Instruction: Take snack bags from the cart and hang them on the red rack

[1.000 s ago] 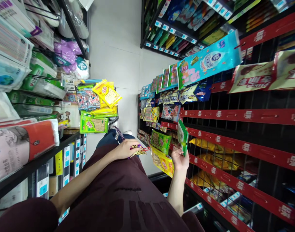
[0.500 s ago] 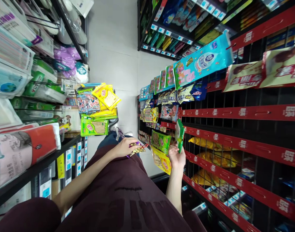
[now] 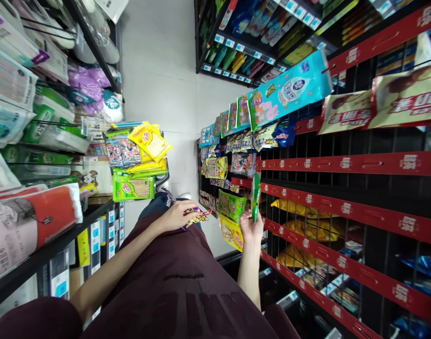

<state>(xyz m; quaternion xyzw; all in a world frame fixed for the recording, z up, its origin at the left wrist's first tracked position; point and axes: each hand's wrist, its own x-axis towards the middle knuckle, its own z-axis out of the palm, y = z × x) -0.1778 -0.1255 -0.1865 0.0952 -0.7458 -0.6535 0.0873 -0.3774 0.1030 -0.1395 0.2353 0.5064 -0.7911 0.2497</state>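
Observation:
My left hand (image 3: 178, 214), fingers closed, holds a small yellow and purple snack packet (image 3: 197, 217) in front of my body, with a red strip sticking out beside it. My right hand (image 3: 251, 225) is raised by the red hanging strips and grips a green snack packet (image 3: 255, 195) that I see nearly edge-on. Just left of that hand hang another green snack packet (image 3: 231, 205) and a yellow one (image 3: 230, 231). I cannot tell whether the gripped packet touches a hook.
A pile of yellow, green and blue snack packets (image 3: 133, 186) stands at the left, on a support mostly hidden. Red hook strips (image 3: 342, 162) cross a black wire rack on the right. Packaged goods fill the left shelf (image 3: 95, 52). Grey floor (image 3: 159, 70) lies between.
The view has shifted slightly, so most things sit a little further left. My right hand still grips the green packet, now turned more edge-on. My left hand keeps its hold.

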